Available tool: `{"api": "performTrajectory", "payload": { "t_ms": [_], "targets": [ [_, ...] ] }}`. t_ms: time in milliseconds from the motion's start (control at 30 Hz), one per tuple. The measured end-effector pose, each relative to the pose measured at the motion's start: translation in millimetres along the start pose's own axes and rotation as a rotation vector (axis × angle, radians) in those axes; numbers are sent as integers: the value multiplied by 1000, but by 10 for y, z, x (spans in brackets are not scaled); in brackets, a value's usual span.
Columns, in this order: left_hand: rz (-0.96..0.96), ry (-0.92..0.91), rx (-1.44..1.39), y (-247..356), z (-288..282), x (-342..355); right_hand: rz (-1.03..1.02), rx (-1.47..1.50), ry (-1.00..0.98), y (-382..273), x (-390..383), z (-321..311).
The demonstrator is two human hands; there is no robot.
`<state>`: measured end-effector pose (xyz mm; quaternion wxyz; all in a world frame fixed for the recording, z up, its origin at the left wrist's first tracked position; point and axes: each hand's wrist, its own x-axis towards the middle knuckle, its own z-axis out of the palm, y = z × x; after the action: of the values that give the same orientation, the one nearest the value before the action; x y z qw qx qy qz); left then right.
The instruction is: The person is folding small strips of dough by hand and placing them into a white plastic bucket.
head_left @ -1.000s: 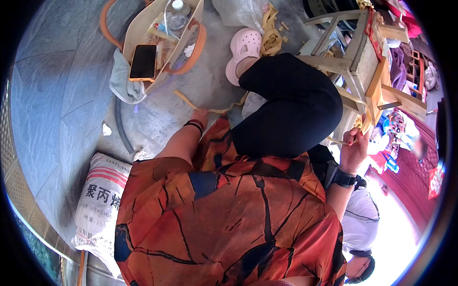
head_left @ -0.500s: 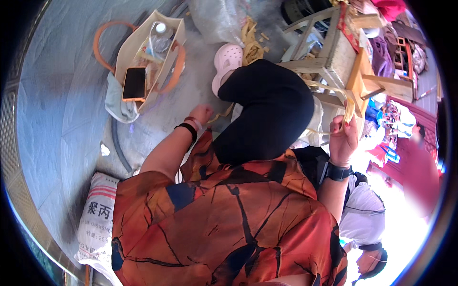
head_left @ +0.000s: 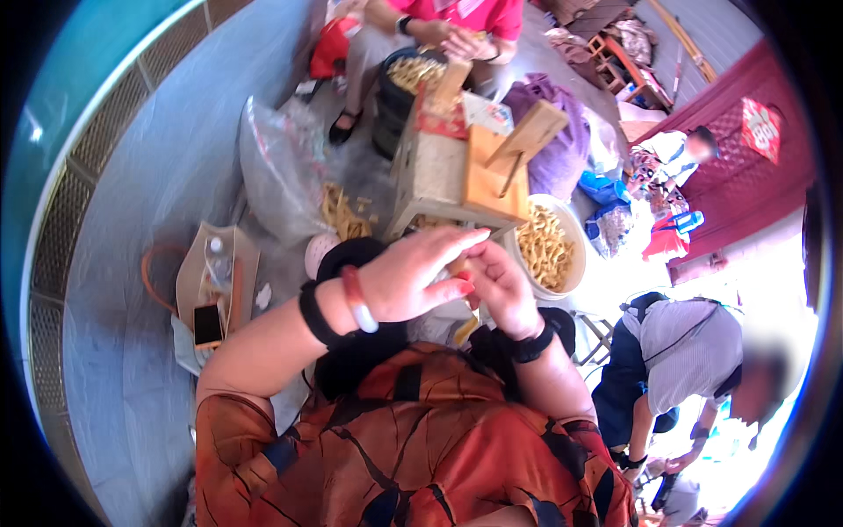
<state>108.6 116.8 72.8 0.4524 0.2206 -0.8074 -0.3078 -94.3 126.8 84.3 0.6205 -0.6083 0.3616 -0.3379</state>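
My left hand reaches across my lap with its fingers stretched out and the thumb apart. Close against its fingertips is my right hand, its fingers curled in a pinch. A small tan bit shows between the two hands, too hidden to name. Just beyond them stands a worn bench carrying a wooden block stand with an upright piece and a metal rod. On the right, a white bucket holds many folded yellow strips.
Across the bench a person in pink handles something above a dark bucket of yellow pieces. Left are a plastic bag, loose strips and a tote with a phone. Another person bends at right.
My hands, wide apart before with a yellow strip in the right one, have come together over my lap. The view has shifted, bringing the person in pink and the white bucket into sight.
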Motion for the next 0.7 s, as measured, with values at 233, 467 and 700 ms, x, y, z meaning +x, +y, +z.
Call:
{"api": "performTrajectory", "payload": {
  "t_ms": [233, 467, 700],
  "targets": [
    [-398, -258, -396, -148, 75, 267, 75, -43, -42, 122, -674, -657],
    [-283, -401, 282, -303, 409, -11, 106, -457, 174, 379, -769, -811],
    [-680, -330, -630, -355, 998, 154, -6, 86, 50, 388, -512, -569]
  ]
}}
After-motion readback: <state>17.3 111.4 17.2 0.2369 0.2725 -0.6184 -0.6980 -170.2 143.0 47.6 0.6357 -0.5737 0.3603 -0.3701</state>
